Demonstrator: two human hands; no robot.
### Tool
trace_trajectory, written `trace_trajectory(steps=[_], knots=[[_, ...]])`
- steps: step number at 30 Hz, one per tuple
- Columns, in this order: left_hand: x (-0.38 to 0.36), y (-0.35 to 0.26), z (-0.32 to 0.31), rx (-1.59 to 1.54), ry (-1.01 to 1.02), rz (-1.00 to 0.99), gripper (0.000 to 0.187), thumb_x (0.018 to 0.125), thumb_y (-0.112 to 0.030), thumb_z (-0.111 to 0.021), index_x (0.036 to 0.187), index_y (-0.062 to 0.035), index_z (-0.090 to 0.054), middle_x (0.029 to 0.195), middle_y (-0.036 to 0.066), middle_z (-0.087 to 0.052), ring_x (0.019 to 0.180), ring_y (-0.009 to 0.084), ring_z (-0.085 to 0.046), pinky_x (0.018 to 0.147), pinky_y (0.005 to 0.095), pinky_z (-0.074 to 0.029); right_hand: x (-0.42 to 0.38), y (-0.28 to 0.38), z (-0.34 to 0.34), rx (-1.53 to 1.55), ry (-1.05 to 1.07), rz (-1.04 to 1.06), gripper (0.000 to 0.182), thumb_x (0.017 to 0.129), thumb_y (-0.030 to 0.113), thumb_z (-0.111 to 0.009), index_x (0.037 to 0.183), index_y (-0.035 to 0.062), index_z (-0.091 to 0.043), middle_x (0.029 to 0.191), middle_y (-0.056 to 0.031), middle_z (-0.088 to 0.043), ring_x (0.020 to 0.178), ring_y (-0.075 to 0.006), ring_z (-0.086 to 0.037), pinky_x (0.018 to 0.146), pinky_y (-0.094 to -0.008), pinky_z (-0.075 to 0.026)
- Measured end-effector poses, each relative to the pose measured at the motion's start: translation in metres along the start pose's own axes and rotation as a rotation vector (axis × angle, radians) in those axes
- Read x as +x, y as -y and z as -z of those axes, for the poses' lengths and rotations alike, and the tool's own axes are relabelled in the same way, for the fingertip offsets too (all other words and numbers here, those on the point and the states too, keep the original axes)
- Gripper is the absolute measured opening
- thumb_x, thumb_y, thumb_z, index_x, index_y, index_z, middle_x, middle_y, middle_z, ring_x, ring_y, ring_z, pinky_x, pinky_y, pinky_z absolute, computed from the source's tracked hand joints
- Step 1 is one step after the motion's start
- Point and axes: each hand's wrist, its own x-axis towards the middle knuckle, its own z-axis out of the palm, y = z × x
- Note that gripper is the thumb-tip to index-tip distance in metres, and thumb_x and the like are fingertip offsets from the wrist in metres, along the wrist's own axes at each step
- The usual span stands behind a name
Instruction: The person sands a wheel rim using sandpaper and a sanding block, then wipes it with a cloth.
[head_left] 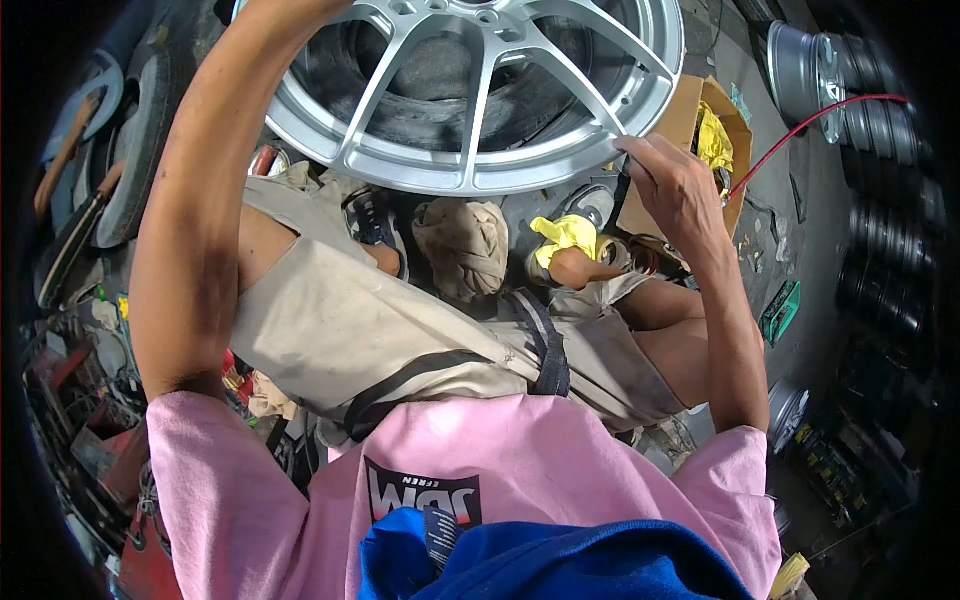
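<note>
A silver multi-spoke wheel rim [470, 165] fills the top of the view, with a dark tire [400, 115] visible through its spokes. At the rim's lower right edge is my right hand [675, 185], fingers curled and fingertips touching the outer lip near the end of a spoke. A small dark thing shows under those fingertips; what it is I cannot make out. My left forearm reaches up over the rim's left side, and the hand itself is cut off by the top edge. A crumpled beige cloth [462, 245] lies below the rim, between my feet.
Right of the rim stands a cardboard box [685, 115] with yellow plastic [713, 138] in it; a red hose [800, 125] runs past. More wheels [800, 75] line the right side. Tires [140, 150] and cluttered tools [90, 420] are at the left. A green tray [781, 310] lies right.
</note>
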Motion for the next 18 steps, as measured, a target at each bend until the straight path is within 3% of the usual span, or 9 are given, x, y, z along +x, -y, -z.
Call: trace_trajectory(steps=[7,11,18], knots=[[0.005,-0.001,-0.005,0.008,0.003,0.081,0.015,0.104,-0.01,-0.062,0.105,0.0048,-0.063,0.085,0.014,-0.075,0.072,0.0164,-0.073,0.064,0.0288,-0.061,0.003,0.0,-0.01,0.078,-0.043,0.001,0.026,0.089,0.004,-0.066,0.115,0.009,-0.067,0.089,-0.0137,-0.067,0.082,-0.0369,-0.069,0.071,-0.047,-0.055],[0.001,0.002,-0.004,-0.008,0.013,0.026,0.015,0.104,-0.01,-0.062,0.105,0.0047,-0.064,0.085,0.014,-0.075,0.072,0.0166,-0.073,0.064,0.029,-0.061,0.002,0.002,-0.007,0.103,-0.03,0.002,0.023,0.09,0.004,-0.065,0.113,0.007,-0.067,0.091,-0.0147,-0.068,0.083,-0.0381,-0.069,0.072,-0.0468,-0.055],[0.006,0.01,-0.005,-0.036,0.076,0.104,0.015,0.105,-0.01,-0.061,0.105,0.0051,-0.063,0.084,0.014,-0.074,0.071,0.017,-0.073,0.064,0.0282,-0.061,0.004,0.006,0.016,0.191,-0.198,-0.1,0.019,0.093,0.002,-0.061,0.11,0.0035,-0.069,0.094,-0.0184,-0.07,0.084,-0.0381,-0.07,0.076,-0.0421,-0.056]])
